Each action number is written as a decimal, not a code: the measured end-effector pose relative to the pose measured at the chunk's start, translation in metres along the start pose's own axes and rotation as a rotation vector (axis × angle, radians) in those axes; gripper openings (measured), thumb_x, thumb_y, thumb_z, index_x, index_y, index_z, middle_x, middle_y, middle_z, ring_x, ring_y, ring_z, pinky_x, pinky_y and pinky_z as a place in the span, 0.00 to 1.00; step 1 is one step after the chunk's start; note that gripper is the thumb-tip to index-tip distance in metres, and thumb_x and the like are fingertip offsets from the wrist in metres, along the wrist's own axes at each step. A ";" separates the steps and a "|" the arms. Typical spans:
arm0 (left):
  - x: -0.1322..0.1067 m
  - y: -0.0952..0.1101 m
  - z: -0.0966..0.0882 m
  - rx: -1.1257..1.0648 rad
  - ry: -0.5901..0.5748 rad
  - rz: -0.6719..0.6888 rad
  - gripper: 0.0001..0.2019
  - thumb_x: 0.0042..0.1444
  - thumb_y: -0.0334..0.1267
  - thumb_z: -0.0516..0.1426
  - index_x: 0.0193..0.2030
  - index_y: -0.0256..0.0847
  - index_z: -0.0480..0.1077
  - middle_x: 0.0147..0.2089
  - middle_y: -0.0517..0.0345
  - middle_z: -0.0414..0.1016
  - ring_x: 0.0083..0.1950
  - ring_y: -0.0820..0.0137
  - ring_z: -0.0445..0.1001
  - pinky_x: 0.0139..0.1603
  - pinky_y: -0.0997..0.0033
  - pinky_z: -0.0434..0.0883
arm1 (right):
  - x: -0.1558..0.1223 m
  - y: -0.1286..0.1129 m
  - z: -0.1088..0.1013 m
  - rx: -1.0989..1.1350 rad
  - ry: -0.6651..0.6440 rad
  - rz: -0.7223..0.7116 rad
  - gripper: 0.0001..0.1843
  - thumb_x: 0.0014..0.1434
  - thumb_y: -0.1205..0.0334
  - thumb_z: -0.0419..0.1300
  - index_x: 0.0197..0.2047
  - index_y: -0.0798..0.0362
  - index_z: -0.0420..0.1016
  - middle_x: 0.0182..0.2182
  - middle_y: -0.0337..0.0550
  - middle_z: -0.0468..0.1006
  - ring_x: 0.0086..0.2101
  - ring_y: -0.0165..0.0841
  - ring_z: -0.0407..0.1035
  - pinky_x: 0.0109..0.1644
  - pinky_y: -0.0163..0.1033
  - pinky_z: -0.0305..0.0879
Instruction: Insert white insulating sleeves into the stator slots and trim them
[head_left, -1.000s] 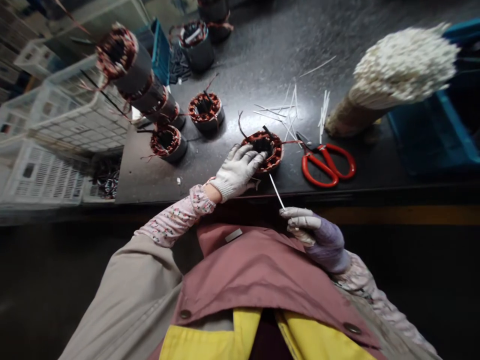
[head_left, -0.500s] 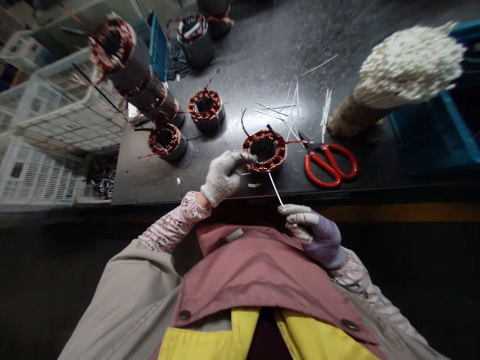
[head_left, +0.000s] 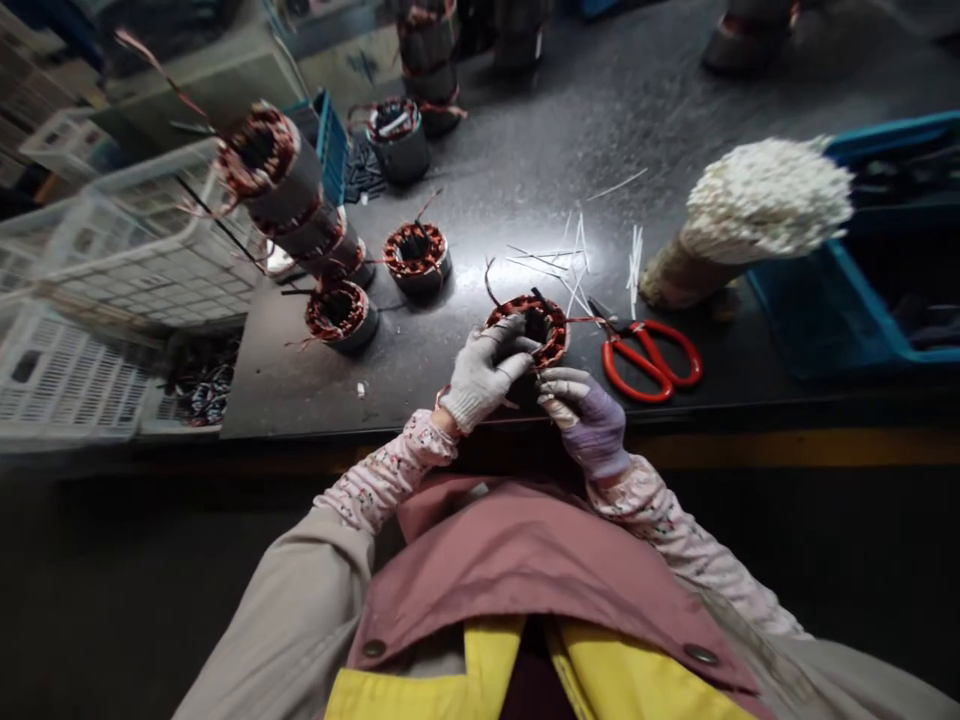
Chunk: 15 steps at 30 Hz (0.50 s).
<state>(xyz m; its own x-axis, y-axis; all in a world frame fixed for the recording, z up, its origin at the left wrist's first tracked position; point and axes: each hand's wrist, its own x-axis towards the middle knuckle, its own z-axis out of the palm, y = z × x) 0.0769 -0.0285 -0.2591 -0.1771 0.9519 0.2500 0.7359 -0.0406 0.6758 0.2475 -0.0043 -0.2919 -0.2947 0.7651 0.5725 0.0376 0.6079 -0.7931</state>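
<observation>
A ring-shaped motor stator (head_left: 553, 335) with copper windings stands on the dark table in front of me. My left hand (head_left: 489, 372), in a white glove, is closed over its near left rim, fingers bent towards the bore and thumb pointing right. My right hand (head_left: 585, 412), in a white and purple glove, is pinched at the stator's near edge. The thin white cord in the right fingers is mostly hidden now. Red-handled scissors (head_left: 651, 362) lie to the right of the stator, blades near its copper lead. Loose white cords (head_left: 577, 262) lie behind it.
Further stators (head_left: 416, 258) stand to the left, some in a leaning stack (head_left: 289, 195). White plastic crates (head_left: 150, 250) are at far left. At right a thick bundle of white cords (head_left: 765, 200) stands beside blue bins (head_left: 810, 320). The table's front edge (head_left: 360, 425) runs before me.
My left hand has moved right onto the stator's rim. My right hand has come up and left to the stator, and the white cord between them no longer shows. The camera view has shifted.
</observation>
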 end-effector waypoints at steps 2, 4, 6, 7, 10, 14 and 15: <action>-0.002 -0.002 0.005 0.003 0.045 0.085 0.13 0.63 0.38 0.56 0.53 0.42 0.74 0.47 0.54 0.81 0.53 0.67 0.76 0.66 0.55 0.63 | 0.001 -0.007 -0.006 -0.024 0.015 0.013 0.01 0.58 0.64 0.64 0.36 0.50 0.77 0.35 0.42 0.79 0.35 0.30 0.76 0.41 0.37 0.75; -0.001 -0.003 0.005 0.044 0.013 0.187 0.08 0.64 0.39 0.57 0.45 0.46 0.78 0.46 0.57 0.82 0.51 0.68 0.78 0.70 0.50 0.56 | 0.005 -0.015 -0.010 -0.053 0.007 0.022 0.00 0.58 0.64 0.64 0.35 0.50 0.77 0.32 0.40 0.79 0.33 0.29 0.75 0.39 0.36 0.74; 0.001 -0.006 0.003 0.068 -0.008 0.251 0.08 0.64 0.41 0.57 0.42 0.47 0.78 0.44 0.58 0.83 0.51 0.68 0.78 0.71 0.48 0.52 | 0.011 -0.020 -0.010 -0.104 -0.048 0.049 0.01 0.58 0.63 0.64 0.34 0.50 0.77 0.31 0.40 0.79 0.32 0.30 0.75 0.38 0.36 0.73; 0.001 -0.007 0.003 0.074 -0.010 0.268 0.08 0.64 0.41 0.57 0.42 0.47 0.79 0.44 0.58 0.83 0.51 0.68 0.79 0.72 0.48 0.51 | 0.015 -0.020 -0.009 -0.138 -0.080 0.071 0.03 0.58 0.62 0.63 0.33 0.50 0.77 0.31 0.41 0.79 0.32 0.31 0.75 0.38 0.36 0.73; 0.001 -0.010 0.003 0.091 -0.003 0.288 0.09 0.65 0.41 0.55 0.44 0.49 0.78 0.45 0.58 0.83 0.52 0.68 0.78 0.72 0.48 0.49 | 0.025 -0.014 -0.005 -0.228 -0.136 0.166 0.07 0.57 0.58 0.63 0.30 0.51 0.77 0.29 0.42 0.80 0.30 0.33 0.74 0.37 0.38 0.72; 0.000 -0.013 0.006 0.069 0.012 0.319 0.10 0.65 0.41 0.55 0.43 0.49 0.78 0.45 0.59 0.83 0.52 0.69 0.78 0.72 0.49 0.50 | 0.029 -0.010 -0.008 -0.213 -0.217 0.206 0.08 0.55 0.57 0.64 0.28 0.51 0.77 0.26 0.41 0.79 0.28 0.32 0.73 0.34 0.37 0.71; 0.000 -0.013 0.007 0.059 0.016 0.328 0.10 0.65 0.41 0.55 0.43 0.49 0.78 0.44 0.59 0.83 0.51 0.70 0.79 0.72 0.50 0.51 | 0.029 -0.012 -0.010 -0.187 -0.239 0.192 0.08 0.55 0.57 0.64 0.28 0.51 0.77 0.27 0.40 0.79 0.28 0.32 0.73 0.34 0.37 0.71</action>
<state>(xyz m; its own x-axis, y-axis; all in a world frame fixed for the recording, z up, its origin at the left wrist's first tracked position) 0.0717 -0.0258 -0.2732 0.0658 0.8860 0.4591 0.7918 -0.3263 0.5163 0.2478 0.0127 -0.2639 -0.4799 0.8111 0.3343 0.2815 0.5032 -0.8170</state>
